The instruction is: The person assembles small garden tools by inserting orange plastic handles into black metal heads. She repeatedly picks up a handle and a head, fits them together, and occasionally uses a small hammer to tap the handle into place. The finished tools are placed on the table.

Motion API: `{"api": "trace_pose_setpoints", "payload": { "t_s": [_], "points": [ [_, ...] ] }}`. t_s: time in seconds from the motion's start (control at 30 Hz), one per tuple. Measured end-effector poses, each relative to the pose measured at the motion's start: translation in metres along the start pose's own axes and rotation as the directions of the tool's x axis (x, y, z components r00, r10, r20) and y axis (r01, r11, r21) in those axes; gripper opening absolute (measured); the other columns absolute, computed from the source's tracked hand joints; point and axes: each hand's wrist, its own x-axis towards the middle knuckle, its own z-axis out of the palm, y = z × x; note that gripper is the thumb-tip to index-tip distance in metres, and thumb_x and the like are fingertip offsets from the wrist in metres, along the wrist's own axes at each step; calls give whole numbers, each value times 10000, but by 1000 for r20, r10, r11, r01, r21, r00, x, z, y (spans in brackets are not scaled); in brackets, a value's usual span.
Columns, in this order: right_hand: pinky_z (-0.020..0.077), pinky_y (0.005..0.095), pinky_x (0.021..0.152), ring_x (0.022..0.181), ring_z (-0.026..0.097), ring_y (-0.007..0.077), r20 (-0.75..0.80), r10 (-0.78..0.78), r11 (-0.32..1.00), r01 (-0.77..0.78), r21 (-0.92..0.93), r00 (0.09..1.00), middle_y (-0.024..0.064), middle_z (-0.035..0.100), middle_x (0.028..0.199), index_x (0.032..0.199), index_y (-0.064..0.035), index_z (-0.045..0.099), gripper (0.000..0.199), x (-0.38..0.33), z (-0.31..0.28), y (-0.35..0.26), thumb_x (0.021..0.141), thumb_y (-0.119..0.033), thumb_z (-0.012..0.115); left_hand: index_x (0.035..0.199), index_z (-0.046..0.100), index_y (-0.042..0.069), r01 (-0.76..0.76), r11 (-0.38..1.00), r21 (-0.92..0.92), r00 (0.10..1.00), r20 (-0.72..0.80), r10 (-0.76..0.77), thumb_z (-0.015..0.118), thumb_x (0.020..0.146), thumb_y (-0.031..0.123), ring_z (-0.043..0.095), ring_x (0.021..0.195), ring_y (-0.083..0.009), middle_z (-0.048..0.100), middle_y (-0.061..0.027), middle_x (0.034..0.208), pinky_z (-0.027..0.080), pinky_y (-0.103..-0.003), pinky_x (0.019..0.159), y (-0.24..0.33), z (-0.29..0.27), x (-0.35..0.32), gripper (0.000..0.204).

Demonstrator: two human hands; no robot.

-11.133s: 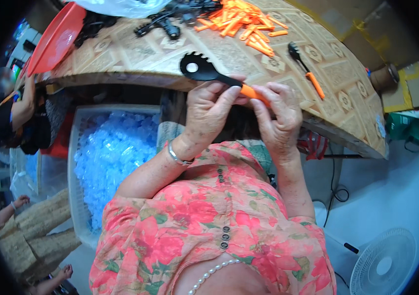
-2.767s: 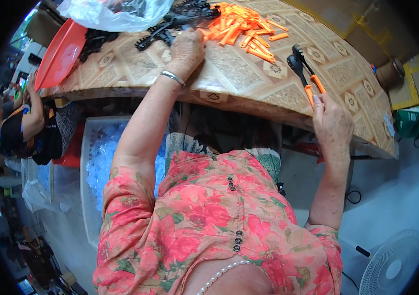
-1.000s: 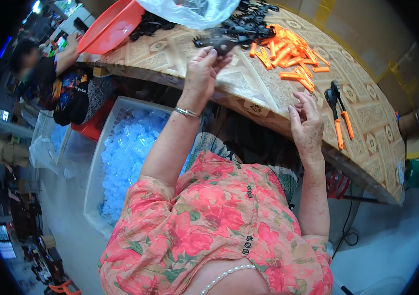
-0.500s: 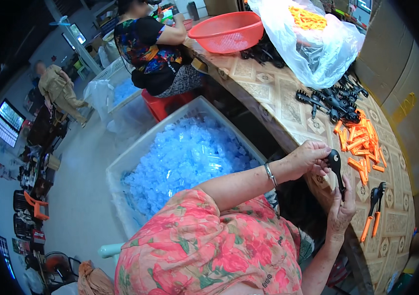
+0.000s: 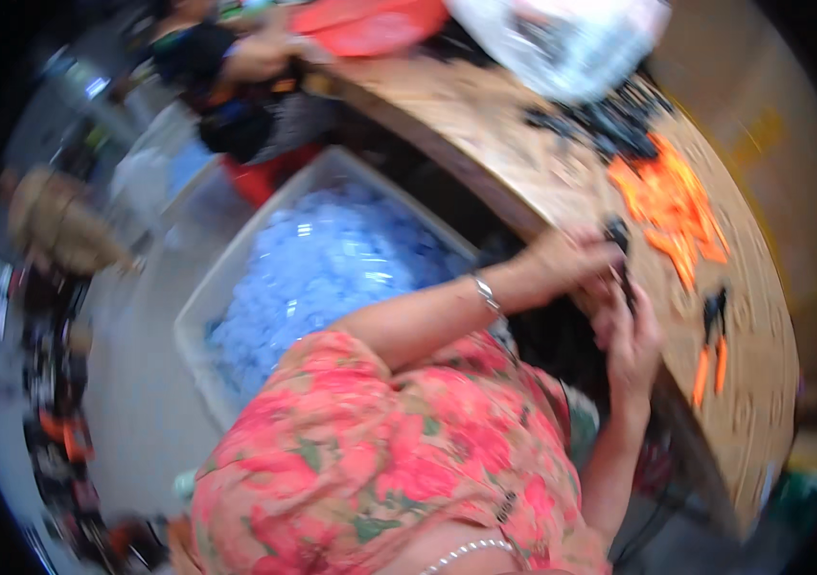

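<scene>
A dark, narrow plastic piece with a rounded end [image 5: 619, 240] is held between both of my hands beside the table's near edge. My left hand [image 5: 576, 259], a metal bracelet on its wrist, is closed around the upper part. Lower down, my right hand [image 5: 632, 345] grips the other end, fingers pointing up. Motion blur hides the finer detail. On the table, two black-headed tools with orange handles [image 5: 711, 345] lie to the right of my hands. Beyond my hands is a heap of orange plastic pieces [image 5: 672, 206], with a pile of black toothed parts [image 5: 624, 120] behind it.
A pale crate [image 5: 199, 347] full of bluish translucent pieces stands left of the curved table [image 5: 763, 383]. At the back are a red basket [image 5: 370, 27] and a clear plastic bag [image 5: 571, 48]. Cardboard [image 5: 763, 105] walls the right side. One person [image 5: 245, 86] sits far left; another [image 5: 63, 220] stands.
The whole view has shifted and blurred, with the table and crate now higher and further left. My hands have come closer together on the black piece.
</scene>
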Motion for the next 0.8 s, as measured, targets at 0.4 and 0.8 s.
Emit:
{"api": "trace_pose_setpoints", "payload": {
  "t_s": [0.4, 0.8],
  "points": [
    [414, 384, 937, 1156, 503, 309, -34, -597, 487, 329, -809, 802, 210, 478, 1302, 1385, -21, 376, 543, 79, -32, 21, 932, -262, 555, 912, 572, 27, -566, 819, 93, 463, -786, 410, 531, 904, 498, 656, 735, -241, 651, -111, 847, 543, -328, 635, 136, -210, -124, 472],
    [432, 341, 931, 1089, 536, 248, 19, -355, 811, 319, -490, 935, 155, 505, 1300, 1361, -18, 419, 445, 58, 3, 7, 940, -124, 518, 1380, 239, -118, -445, 620, 646, -744, -652, 145, 645, 628, 755, 418, 1256, -327, 345, -258, 1392, 374, -351, 1027, 197, -361, -399, 1222]
  ]
}}
